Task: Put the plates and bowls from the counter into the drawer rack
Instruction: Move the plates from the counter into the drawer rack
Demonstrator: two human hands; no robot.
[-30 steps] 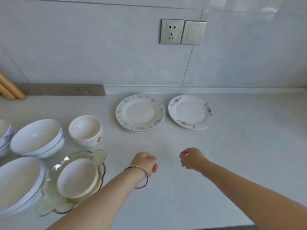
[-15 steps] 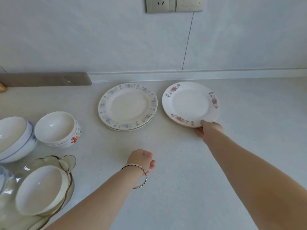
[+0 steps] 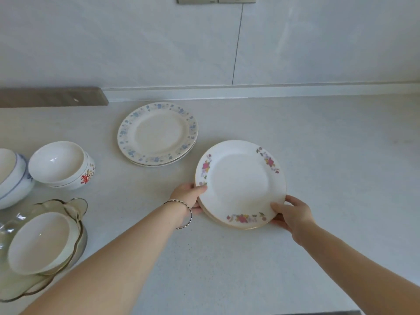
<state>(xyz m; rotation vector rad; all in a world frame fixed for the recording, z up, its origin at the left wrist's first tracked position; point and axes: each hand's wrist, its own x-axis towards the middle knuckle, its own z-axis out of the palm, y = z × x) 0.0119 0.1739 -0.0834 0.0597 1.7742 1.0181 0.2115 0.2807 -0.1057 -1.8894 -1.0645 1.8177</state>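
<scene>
Pink-flowered plates (image 3: 238, 183), a small stack, gripped at opposite rims near the middle of the counter (image 3: 329, 142): left hand (image 3: 189, 196) closed on the left rim, thumb on top; right hand (image 3: 293, 213) closed on the near right rim. Blue-flowered plates (image 3: 156, 133) stacked just behind, towards the back edge. Red-marked bowl (image 3: 61, 164) and blue-lined bowl (image 3: 11, 176) at the left edge. White bowl (image 3: 41, 242) nested in glass dish (image 3: 77, 208) at the near left corner.
</scene>
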